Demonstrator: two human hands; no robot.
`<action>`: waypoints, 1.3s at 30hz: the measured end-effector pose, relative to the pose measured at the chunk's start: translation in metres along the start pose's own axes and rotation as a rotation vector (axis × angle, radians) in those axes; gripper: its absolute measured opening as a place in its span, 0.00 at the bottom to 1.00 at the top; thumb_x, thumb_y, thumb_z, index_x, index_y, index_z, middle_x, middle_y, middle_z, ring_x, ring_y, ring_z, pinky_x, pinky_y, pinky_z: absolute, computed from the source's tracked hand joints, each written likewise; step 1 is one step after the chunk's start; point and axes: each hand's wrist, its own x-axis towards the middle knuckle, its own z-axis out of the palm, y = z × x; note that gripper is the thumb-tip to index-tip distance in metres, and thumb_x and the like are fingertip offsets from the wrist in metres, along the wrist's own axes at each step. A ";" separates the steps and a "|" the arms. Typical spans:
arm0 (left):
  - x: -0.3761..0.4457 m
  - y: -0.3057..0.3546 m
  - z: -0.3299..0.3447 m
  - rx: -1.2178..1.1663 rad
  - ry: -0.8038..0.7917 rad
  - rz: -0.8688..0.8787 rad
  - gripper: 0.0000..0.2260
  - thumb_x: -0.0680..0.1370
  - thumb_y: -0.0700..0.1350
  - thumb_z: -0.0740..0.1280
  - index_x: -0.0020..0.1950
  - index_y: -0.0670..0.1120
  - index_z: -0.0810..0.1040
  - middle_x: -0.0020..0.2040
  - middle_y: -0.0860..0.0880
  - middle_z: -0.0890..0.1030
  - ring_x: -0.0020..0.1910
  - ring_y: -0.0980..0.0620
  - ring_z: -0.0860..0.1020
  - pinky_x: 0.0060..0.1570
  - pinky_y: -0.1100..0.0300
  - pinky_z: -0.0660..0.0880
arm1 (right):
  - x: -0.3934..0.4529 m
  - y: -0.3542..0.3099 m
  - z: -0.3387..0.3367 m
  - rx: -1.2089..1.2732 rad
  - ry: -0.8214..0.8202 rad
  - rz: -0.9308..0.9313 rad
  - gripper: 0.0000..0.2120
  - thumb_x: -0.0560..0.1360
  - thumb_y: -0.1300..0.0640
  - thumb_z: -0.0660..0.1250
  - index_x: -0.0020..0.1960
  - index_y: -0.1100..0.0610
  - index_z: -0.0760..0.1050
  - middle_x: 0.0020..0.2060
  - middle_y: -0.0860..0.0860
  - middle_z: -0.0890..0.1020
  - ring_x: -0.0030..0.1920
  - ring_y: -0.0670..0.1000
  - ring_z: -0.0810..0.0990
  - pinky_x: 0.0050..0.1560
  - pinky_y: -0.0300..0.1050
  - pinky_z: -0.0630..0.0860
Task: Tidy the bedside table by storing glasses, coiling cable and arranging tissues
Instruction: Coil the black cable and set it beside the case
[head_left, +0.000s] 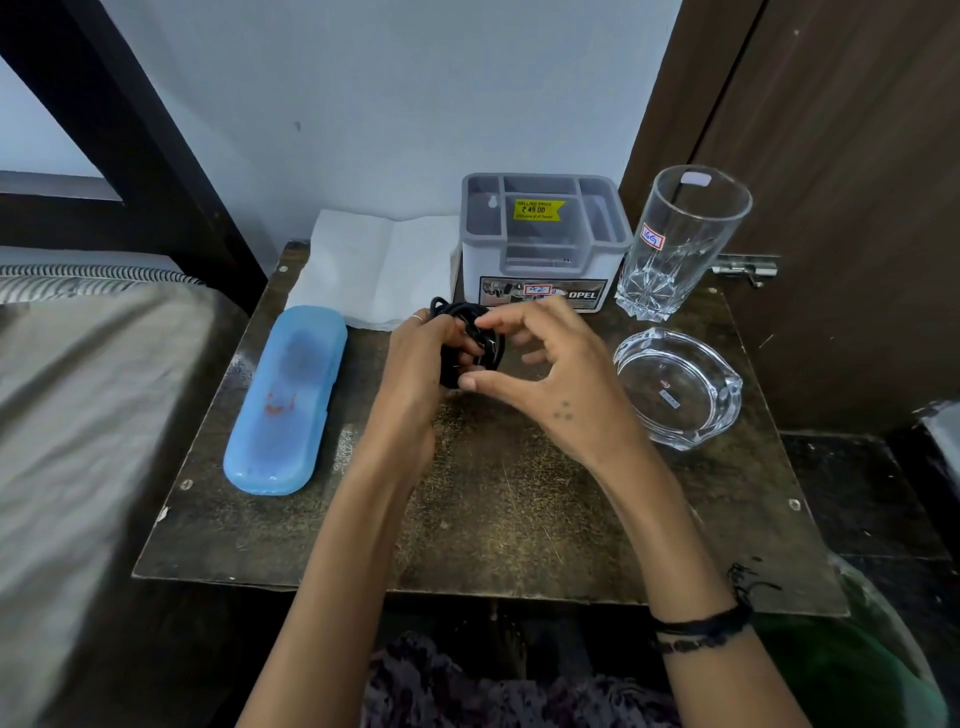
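I see both hands over the middle of the table, working a black cable that is bunched into a small coil between them. My left hand wraps around the coil from the left, fingers curled over the loops; a ring sits on 1 finger. My right hand comes in from the right: the index finger and thumb are bent toward the coil and pinch at its near side, where a small plug end shows, while the other fingers are spread and loosely curled behind. I cannot tell exactly which strand the pinch holds. The coil is held just above the tabletop, in front of the organizer.

The blue case lies closed on the left part of the table, its long side running from near to far. Behind it, a white tissue lies flat at the back left corner, its far edge against the wall. The grey organizer stands at the back centre, with a yellow price sticker inside and 1 label on its front. To its right a tall glass stands upright, and a glass ashtray sits in front of that, near the right edge. A black thread band is on my right wrist.
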 end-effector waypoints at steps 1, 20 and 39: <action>0.000 0.001 0.000 -0.023 -0.014 0.001 0.09 0.73 0.34 0.56 0.37 0.44 0.72 0.24 0.53 0.75 0.30 0.54 0.71 0.34 0.60 0.70 | 0.000 0.000 0.002 -0.017 0.031 -0.024 0.18 0.66 0.52 0.75 0.55 0.49 0.78 0.50 0.46 0.76 0.49 0.39 0.75 0.51 0.34 0.73; 0.001 -0.002 0.002 0.132 0.070 0.311 0.05 0.73 0.35 0.60 0.41 0.44 0.72 0.32 0.48 0.73 0.31 0.54 0.69 0.32 0.63 0.71 | -0.002 -0.006 0.005 0.440 0.418 -0.130 0.06 0.80 0.62 0.57 0.50 0.58 0.73 0.42 0.59 0.81 0.44 0.49 0.84 0.44 0.39 0.79; -0.003 0.012 -0.013 -0.367 -0.340 0.083 0.10 0.71 0.27 0.56 0.44 0.40 0.71 0.38 0.44 0.82 0.39 0.50 0.84 0.41 0.61 0.80 | 0.002 0.015 -0.020 0.332 0.210 0.073 0.08 0.69 0.56 0.73 0.45 0.44 0.82 0.42 0.47 0.83 0.43 0.45 0.81 0.48 0.48 0.78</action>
